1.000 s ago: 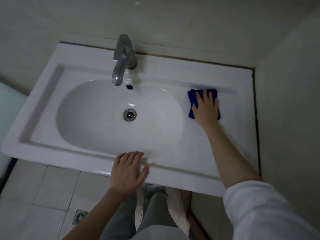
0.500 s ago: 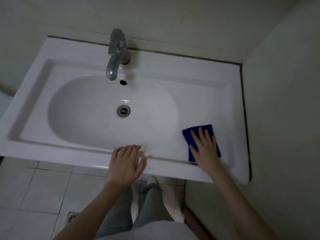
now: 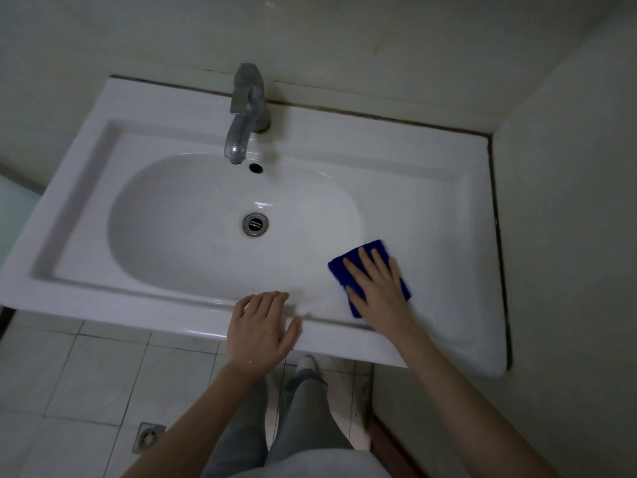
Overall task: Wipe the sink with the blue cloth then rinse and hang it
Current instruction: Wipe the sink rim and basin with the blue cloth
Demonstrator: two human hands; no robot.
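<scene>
Cloth: small folded blue cloth (image 3: 337,270) lies flat on the right front ledge of the white glazed ceramic sink (image 3: 448,215), just beside the lip of the oval basin (image 3: 179,229).
Right hand: from my feed the right hand (image 3: 379,288) lies on top of the cloth, fingers (image 3: 367,262) straight and a little spread. It presses down rather than gripping, and nothing is curled round the fabric.
Left hand: the left hand (image 3: 258,329) rests flat on the sink's front rim, fingers straight and holding nothing. I read it as a brace.
Tap: the grey metal tap (image 3: 246,108) stands at the back with no water running that I can see. The round metal drain (image 3: 255,223) sits in the basin floor.
Stage: I judge this to be wiping in hand. How much of the sink has been covered I cannot tell.
Handling: I expect the cloth to be light, soft and limp. It should glide easily on the glaze under a flat palm, though the fold may creep open under uneven pressure. Whether it is wet I cannot tell.
Hold: for lifting I would pinch the bare left corner or the near edge, gathering both layers so it stays folded.
Hanging place: I see no hook or rail in view.
</scene>
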